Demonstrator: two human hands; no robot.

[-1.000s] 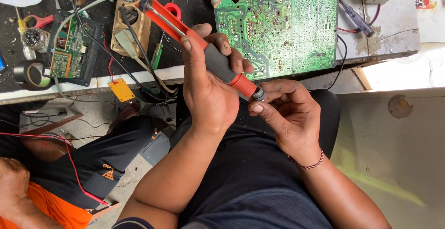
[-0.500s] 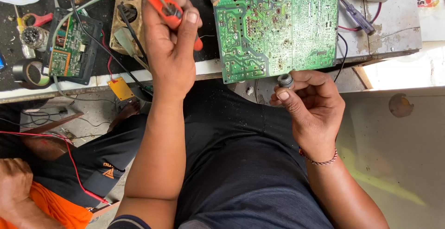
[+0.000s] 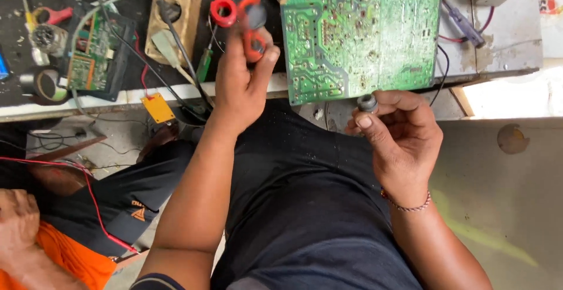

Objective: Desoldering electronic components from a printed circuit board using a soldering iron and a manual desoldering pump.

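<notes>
My left hand (image 3: 239, 85) is raised over the bench edge and grips a tool with red and grey handles (image 3: 243, 17), seen end-on so its tip is hidden. My right hand (image 3: 399, 134) is lower, above my lap, and pinches a small grey cap-like part (image 3: 368, 102) between thumb and fingertips. A large green circuit board (image 3: 360, 29) lies on the bench just above my right hand, its solder side up and its near corner overhanging the bench edge.
On the dark bench to the left lie a smaller green circuit board (image 3: 91, 55), a roll of black tape (image 3: 41, 83), a wooden socket block (image 3: 176, 14), cables and a green-handled screwdriver (image 3: 204, 64). Another person in orange (image 3: 35, 249) sits at lower left. Pale floor is on the right.
My left hand has pulled the red-handled tool away from my right hand and lifted it up over the bench. My right hand kept the small grey part and stayed low.
</notes>
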